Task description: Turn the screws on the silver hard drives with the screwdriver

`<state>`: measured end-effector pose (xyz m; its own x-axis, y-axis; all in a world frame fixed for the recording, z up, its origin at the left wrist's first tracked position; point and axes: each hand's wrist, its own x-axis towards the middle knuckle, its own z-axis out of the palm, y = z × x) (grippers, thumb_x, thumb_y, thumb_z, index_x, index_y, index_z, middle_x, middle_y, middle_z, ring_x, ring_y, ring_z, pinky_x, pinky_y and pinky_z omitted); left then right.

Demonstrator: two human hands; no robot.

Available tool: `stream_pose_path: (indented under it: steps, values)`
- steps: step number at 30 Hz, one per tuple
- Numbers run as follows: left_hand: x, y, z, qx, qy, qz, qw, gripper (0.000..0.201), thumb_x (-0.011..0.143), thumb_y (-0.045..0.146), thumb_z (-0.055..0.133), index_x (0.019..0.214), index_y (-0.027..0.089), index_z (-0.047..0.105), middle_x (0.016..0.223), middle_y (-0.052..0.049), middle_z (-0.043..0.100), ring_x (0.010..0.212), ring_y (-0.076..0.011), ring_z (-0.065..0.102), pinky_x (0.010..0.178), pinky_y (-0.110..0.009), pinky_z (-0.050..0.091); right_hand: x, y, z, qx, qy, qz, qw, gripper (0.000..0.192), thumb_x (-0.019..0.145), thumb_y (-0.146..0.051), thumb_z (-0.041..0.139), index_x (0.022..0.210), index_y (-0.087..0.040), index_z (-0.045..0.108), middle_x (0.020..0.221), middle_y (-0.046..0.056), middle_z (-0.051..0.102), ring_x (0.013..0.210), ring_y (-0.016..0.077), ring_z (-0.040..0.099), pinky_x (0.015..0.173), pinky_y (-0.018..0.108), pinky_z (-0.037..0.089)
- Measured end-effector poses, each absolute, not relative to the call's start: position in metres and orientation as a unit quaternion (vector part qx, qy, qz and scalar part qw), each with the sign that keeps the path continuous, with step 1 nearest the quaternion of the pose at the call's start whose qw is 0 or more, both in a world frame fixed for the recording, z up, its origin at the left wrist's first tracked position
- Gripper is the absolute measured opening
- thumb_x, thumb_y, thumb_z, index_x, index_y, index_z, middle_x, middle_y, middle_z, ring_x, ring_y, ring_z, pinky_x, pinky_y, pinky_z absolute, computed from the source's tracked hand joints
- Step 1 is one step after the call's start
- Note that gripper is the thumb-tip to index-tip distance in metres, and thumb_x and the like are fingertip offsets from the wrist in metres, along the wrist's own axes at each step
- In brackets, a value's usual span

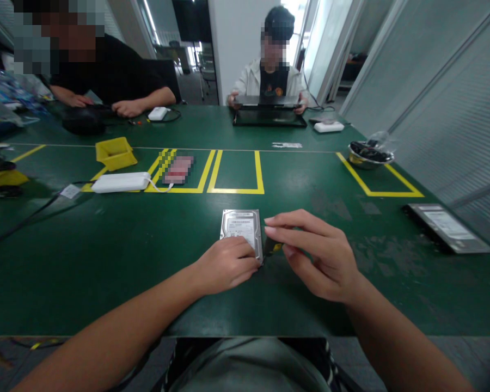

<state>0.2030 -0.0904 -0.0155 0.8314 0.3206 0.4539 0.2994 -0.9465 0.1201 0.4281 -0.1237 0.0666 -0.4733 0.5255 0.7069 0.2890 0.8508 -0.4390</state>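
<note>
A silver hard drive [240, 223] with a white label lies on the green table in front of me. My left hand [231, 264] rests over its near part, fingers curled across the label and down to the near right corner. Just right of the drive is my right hand [318, 253], index and middle fingers stretched toward it. Between those fingers and the thumb sits a small black piece with a yellow mark [274, 248], close to the drive's right edge. Its exact kind is hard to make out, and its lower end is dark against the table.
Another drive-like silver unit [449, 227] lies at the right edge. A bowl of dark cables [371, 154] stands behind it. Left are a white power strip [121, 182] and a yellow bin [115, 153]. Two people sit across; one holds an open laptop [269, 111].
</note>
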Motion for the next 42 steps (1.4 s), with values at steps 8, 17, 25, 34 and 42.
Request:
stream_pose_path:
  steps: [8, 17, 25, 34, 42]
  values:
    - [0.2029, -0.0904, -0.0154, 0.955, 0.159, 0.248, 0.016, 0.018, 0.097, 0.023, 0.053, 0.092, 0.018, 0.07, 0.085, -0.006, 0.067, 0.084, -0.0188, 0.061, 0.076, -0.033, 0.051, 0.4273, -0.1224, 0.0629, -0.262, -0.837, 0.12, 0.465, 0.031, 0.086, -0.01, 0.063, 0.114, -0.02, 0.065, 0.106, 0.01, 0.066, 0.097, 0.0196, 0.064, 0.08, 0.035, 0.057]
    - [0.2027, -0.0906, -0.0139, 0.958, 0.157, 0.241, 0.011, 0.018, 0.096, 0.023, 0.053, 0.092, 0.018, 0.07, 0.084, -0.006, 0.066, 0.081, -0.0189, 0.059, 0.073, -0.033, 0.049, 0.4278, -0.123, 0.0626, -0.262, -0.835, 0.113, 0.47, 0.032, 0.086, -0.01, 0.061, 0.117, -0.017, 0.066, 0.117, 0.013, 0.068, 0.107, 0.0214, 0.066, 0.09, 0.036, 0.057]
    - [0.2027, -0.0905, -0.0139, 0.957, 0.155, 0.243, 0.012, 0.019, 0.097, 0.023, 0.053, 0.092, 0.018, 0.07, 0.084, -0.006, 0.065, 0.08, -0.0183, 0.06, 0.073, -0.032, 0.049, 0.4269, -0.1231, 0.0627, -0.258, -0.831, 0.118, 0.478, 0.036, 0.085, -0.006, 0.057, 0.117, -0.02, 0.065, 0.115, 0.011, 0.071, 0.105, 0.0215, 0.068, 0.087, 0.038, 0.059]
    - [0.2026, -0.0908, -0.0142, 0.955, 0.159, 0.248, -0.007, 0.017, 0.095, 0.022, 0.055, 0.087, 0.018, 0.069, 0.079, -0.004, 0.062, 0.075, -0.0178, 0.056, 0.068, -0.032, 0.046, 0.4261, -0.1204, 0.0598, -0.274, -0.818, 0.103, 0.495, 0.026, 0.081, -0.015, 0.073, 0.105, -0.021, 0.065, 0.099, 0.007, 0.062, 0.089, 0.0184, 0.062, 0.074, 0.033, 0.056]
    - [0.2018, -0.0908, -0.0147, 0.957, 0.159, 0.242, 0.016, 0.018, 0.096, 0.022, 0.054, 0.092, 0.017, 0.07, 0.086, -0.006, 0.066, 0.08, -0.0189, 0.058, 0.072, -0.033, 0.048, 0.4289, -0.1225, 0.0615, -0.272, -0.822, 0.113, 0.487, 0.029, 0.081, -0.012, 0.07, 0.11, -0.017, 0.067, 0.096, 0.007, 0.058, 0.086, 0.0177, 0.057, 0.072, 0.033, 0.052]
